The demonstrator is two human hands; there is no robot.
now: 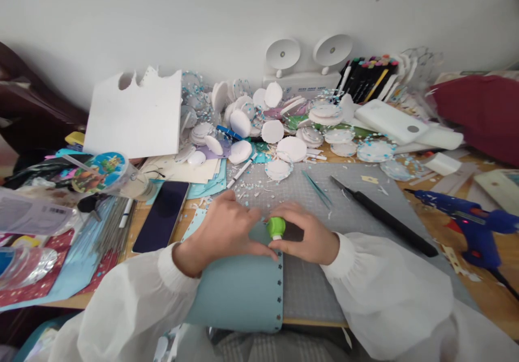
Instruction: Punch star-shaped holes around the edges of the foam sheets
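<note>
At the left side of the desk a dark phone (162,216) lies flat, just beside a blue sheet (239,292). The sheet is soft blue and bent up in a curve. It hangs a bit over the front edge of the desk, near the middle. Small star holes run in a row down its right edge.

The left hand (227,227) lies on top of the sheet and presses it down. Its fingers are bent but they do not grip anything. Its thumb reaches to the green punch (276,227).

The punch is small and round, green on top and white below. It sits on the top right corner of the sheet. The right hand (308,238) is closed around it from the right.

It looks like a star hole is being pressed here. Another hole in line would need the punch to stay close to the edge.

Under it all is a gray cutting mat (357,205). A blue glue gun (474,227) lies near the right edge.
</note>
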